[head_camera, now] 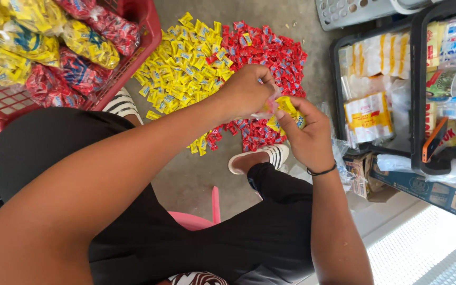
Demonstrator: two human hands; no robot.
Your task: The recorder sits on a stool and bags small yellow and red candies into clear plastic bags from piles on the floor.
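- Head view: the left hand [246, 89] and right hand [304, 132] both pinch a small clear bag of yellow candies [286, 108].
- At 12 o'clock, a yellow candy pile [186, 63] and red candy pile [275, 53] lie on the floor [191, 174].
- At 10 o'clock sits a red basket [146, 31].

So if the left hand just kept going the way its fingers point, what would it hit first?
Probably the small clear bag of yellow candies that both hands pinch; the left hand already touches it, with the right hand just beyond. Depth is hard to judge.
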